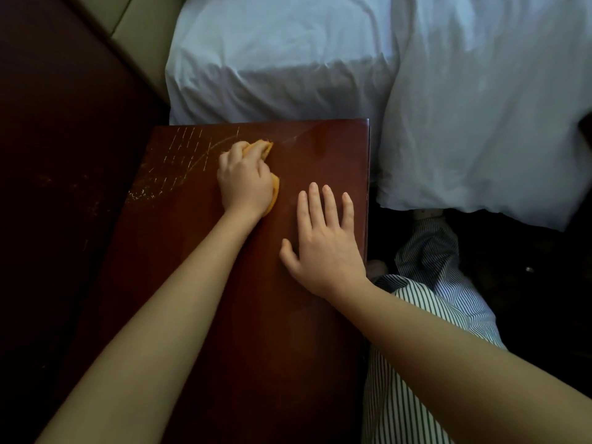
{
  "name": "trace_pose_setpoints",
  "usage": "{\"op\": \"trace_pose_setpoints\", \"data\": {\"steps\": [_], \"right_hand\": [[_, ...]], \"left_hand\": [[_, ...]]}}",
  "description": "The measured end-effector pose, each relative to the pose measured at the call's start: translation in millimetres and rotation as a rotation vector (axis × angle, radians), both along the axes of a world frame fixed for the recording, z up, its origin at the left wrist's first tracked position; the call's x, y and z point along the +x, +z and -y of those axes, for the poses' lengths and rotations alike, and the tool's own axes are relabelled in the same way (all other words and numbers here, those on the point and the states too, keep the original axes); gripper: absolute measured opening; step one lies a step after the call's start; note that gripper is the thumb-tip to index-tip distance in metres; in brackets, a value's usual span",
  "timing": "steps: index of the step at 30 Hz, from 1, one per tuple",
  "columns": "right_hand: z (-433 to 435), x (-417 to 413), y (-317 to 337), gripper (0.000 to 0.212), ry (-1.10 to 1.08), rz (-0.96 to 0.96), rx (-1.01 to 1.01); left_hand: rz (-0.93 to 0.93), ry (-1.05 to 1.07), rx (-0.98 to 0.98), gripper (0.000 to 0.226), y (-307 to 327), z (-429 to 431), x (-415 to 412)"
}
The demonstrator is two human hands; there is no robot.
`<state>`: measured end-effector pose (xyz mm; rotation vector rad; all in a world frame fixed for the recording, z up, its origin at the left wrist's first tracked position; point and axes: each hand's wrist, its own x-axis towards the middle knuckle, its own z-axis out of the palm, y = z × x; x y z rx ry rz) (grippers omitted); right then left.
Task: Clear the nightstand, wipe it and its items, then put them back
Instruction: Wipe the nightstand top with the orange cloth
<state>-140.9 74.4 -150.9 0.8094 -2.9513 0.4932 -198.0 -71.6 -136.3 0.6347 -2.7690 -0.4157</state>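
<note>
While the left hand [245, 181] curls round a bunched orange-yellow cloth [275, 192] and presses it to the far middle of the dark red-brown polished wooden nightstand [224, 315], the right hand [323, 248] lies flat on the same top. Its fingers are straight and spread, it holds nothing, and it is nearer the nightstand's right edge.

Pale thin streaks and specks [189, 149] mark the nightstand's far left corner, just left of the cloth. No items stand on the top, and where they were put is out of view.

Bunched so small, the cloth probably covers only a narrow path, so patches could be missed, that marked corner above all. The bare right palm may leave prints on wood already wiped.

Rumpled white bedding [352, 59] meets the nightstand's far edge. A stroke pushed too far could drag dust onto it.
</note>
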Motion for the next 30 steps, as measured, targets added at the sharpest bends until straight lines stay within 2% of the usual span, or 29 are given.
{"op": "trace_pose_setpoints", "data": {"steps": [2,4,9,11,14,18,22,25,30], "right_hand": [[0.0,-0.1,0.4,0.073,-0.001,0.001,-0.01],[-0.4,-0.4,0.5,0.073,-0.003,-0.007,-0.018],[-1.4,0.4,-0.5,0.074,0.002,-0.028,-0.067],[-0.9,0.3,-0.9,0.074,0.003,-0.033,-0.079],[-1.0,-0.3,-1.3,0.073,0.003,-0.032,-0.078],[-0.7,0.5,-1.3,0.073,0.005,-0.044,-0.09],[-0.5,0.0,-1.6,0.073,0.02,-0.037,-0.097],[-2.1,-1.3,-0.8,0.072,0.055,-0.022,-0.107],[-2.1,-1.7,-1.8,0.07,0.08,-0.038,-0.126]], "left_hand": [[-0.02,0.08,0.008,0.039,-1.0,-13.7,-13.1],[-0.005,0.034,0.015,0.039,-2.2,-21.2,-18.1],[0.019,-0.381,0.032,0.041,1.2,-6.2,7.8],[0.037,-0.444,0.009,0.042,1.2,2.2,23.0],[0.023,-0.346,-0.021,0.041,-0.5,3.6,32.4],[-0.007,-0.142,-0.004,0.039,-1.4,-3.0,5.8],[-0.018,-0.111,0.004,0.039,-3.3,-13.4,-27.8],[-0.007,-0.225,0.025,0.039,-3.7,-13.9,-33.9],[0.078,-0.547,0.053,0.039,-0.5,3.2,6.6]]}}
